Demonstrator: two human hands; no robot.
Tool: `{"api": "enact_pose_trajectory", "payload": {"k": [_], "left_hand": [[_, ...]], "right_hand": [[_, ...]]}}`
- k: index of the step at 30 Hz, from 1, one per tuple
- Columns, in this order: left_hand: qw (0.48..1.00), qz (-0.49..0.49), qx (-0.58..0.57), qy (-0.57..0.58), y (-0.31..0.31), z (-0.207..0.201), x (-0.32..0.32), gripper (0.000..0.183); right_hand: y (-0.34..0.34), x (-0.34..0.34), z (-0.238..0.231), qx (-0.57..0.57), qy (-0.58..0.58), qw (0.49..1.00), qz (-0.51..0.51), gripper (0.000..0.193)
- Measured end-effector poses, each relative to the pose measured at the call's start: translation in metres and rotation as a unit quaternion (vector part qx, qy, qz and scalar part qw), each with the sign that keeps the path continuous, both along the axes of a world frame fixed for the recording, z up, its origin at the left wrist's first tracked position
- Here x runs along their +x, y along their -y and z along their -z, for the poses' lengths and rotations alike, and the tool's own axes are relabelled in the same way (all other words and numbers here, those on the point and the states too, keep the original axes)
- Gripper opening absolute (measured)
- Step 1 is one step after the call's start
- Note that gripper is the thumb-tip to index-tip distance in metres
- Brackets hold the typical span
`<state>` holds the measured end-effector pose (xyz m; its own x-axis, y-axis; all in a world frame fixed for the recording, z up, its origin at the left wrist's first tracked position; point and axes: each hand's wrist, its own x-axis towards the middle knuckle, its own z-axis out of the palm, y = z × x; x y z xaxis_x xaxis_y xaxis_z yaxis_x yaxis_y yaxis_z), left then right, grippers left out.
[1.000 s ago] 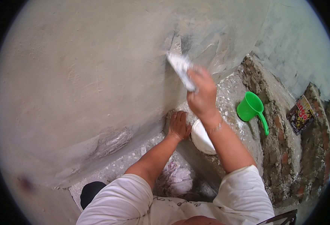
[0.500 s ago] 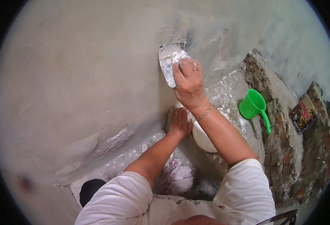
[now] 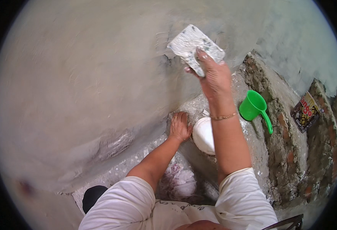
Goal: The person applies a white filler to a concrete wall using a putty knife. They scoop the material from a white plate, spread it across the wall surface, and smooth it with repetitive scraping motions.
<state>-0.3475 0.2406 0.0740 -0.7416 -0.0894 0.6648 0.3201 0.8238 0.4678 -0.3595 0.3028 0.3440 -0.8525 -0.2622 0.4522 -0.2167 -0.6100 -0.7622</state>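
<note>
My right hand [image 3: 216, 76] grips a wide putty scraper [image 3: 191, 42], its thumb pressed on the face. White putty coats the scraper, which is turned broad side up in front of the grey plastered wall [image 3: 99, 69]. Whether its edge touches the wall I cannot tell. Lower down, my left hand [image 3: 180, 128] holds nothing; it rests with fingers stretched on the corner of a rough step, close to the wall. Beside it stands a round container of white putty [image 3: 204, 136], partly hidden behind my right forearm.
A green dipper [image 3: 254, 105] stands on the step to the right, handle toward me. Rough brick-and-mortar steps [image 3: 287, 142] rise there, with a dark printed package [image 3: 306, 111] on one. A whitish crumpled bundle [image 3: 180, 182] lies below my left forearm.
The scraper has come away from its upright stroke on the wall, moved up and right, and turned so its coated face shows. My left hand has barely moved.
</note>
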Motion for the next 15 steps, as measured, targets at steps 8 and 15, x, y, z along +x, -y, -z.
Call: {"api": "enact_pose_trajectory", "payload": {"k": [8,15], "left_hand": [[0.999,0.051,0.005,0.017,0.001,0.008,-0.011,0.051],[1.000,0.009,0.005,-0.027,-0.001,0.001,-0.003,0.048]], "right_hand": [[0.040,-0.007,0.073,0.028,0.129,0.991,0.037,0.021],[-0.030,0.005,0.084,0.126,0.100,0.983,0.083,0.025]]}}
